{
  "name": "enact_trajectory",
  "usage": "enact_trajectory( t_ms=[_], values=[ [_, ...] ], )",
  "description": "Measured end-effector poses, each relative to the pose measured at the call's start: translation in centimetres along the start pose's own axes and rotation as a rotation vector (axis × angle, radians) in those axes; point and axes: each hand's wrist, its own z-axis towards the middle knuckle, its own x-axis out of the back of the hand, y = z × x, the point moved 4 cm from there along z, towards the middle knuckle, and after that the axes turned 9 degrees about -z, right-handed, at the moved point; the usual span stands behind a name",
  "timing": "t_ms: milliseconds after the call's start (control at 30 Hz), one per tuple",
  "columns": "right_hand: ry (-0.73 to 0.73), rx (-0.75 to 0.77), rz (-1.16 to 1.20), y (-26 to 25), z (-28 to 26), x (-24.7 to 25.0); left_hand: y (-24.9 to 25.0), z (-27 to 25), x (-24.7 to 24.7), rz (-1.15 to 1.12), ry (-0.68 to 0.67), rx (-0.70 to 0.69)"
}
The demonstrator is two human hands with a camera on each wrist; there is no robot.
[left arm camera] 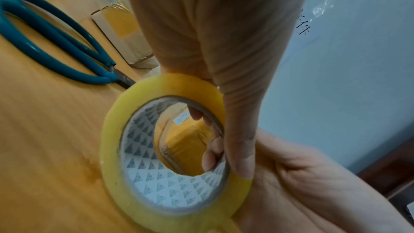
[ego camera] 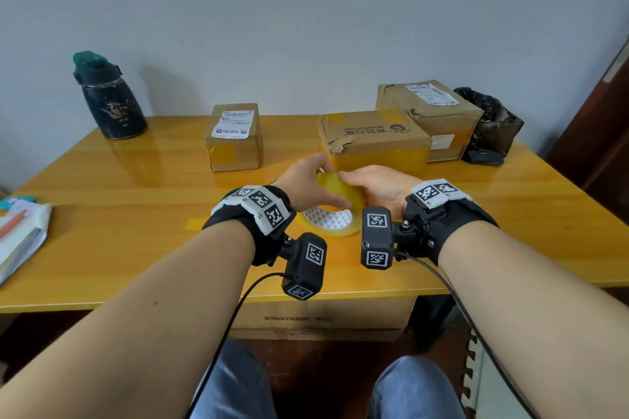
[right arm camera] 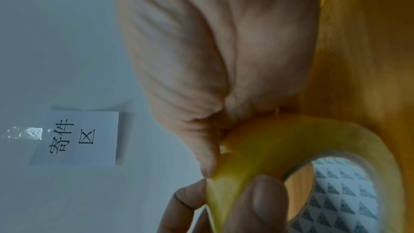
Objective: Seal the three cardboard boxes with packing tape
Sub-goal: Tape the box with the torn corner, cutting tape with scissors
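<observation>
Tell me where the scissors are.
The scissors lie on the table left of the tape roll, seen from the left wrist.

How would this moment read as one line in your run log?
left hand: holds tape roll | right hand: picks at roll's rim | boxes: on table, untouched | scissors: idle

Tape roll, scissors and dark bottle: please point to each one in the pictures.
tape roll [left arm camera: 112, 130], left wrist view, yellow outer rim.
scissors [left arm camera: 56, 42], left wrist view, teal handle loop.
dark bottle [ego camera: 112, 109], head view, body.
</observation>
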Motion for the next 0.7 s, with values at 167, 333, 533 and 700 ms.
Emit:
enact_trajectory(
  t_ms=[167,333,533,700],
  values=[
    [-0.046,-0.057,0.034,0.6,0.7,-0.3,-1.0,0.1,-0.7,-0.027,-0.049,0.052],
    [0.056,-0.076,-0.155,0.5,2.4,-0.3,-1.0,0.3,-1.1,0.047,-0.096,0.092],
    [-0.042,-0.065,-0.042,0.8,2.8,0.0,-1.1,0.4,-1.0,0.066,-0.122,0.095],
    [-0.135,-0.056,0.068,1.0,2.5,0.2,-1.3,0.2,-0.8,0.047,-0.138,0.114]
  ],
)
